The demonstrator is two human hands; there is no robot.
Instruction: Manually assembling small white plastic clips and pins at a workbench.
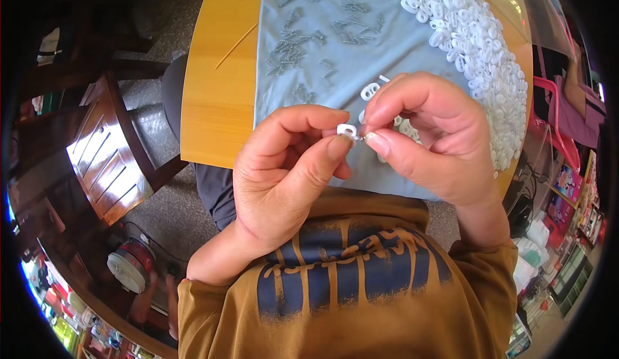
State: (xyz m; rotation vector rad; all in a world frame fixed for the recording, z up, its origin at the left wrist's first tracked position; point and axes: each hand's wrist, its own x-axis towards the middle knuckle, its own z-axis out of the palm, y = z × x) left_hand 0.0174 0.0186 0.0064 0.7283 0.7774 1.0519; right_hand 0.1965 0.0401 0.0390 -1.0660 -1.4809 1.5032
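Note:
My left hand [284, 165] pinches a small white plastic piece [347, 130] with a rounded hole between thumb and index finger. Against its right side, the thumb and index finger of my right hand [432, 133] press together on a tiny glinting bit, perhaps a spring, mostly hidden by the fingertips. Just beyond my right fingers, a white two-holed piece [370, 91] lies on the light blue cloth [400, 43]. More white pieces lie partly hidden behind my right hand. Farther off, many small grey coil springs [290, 49] are scattered over the cloth.
A large heap of white plastic pieces [474, 43] covers the cloth's right side. The yellow wooden table [219, 101] shows at the left, with a thin stick [236, 46] on it. A wooden chair [109, 159] stands to the left. A pink chair [554, 120] is at the right.

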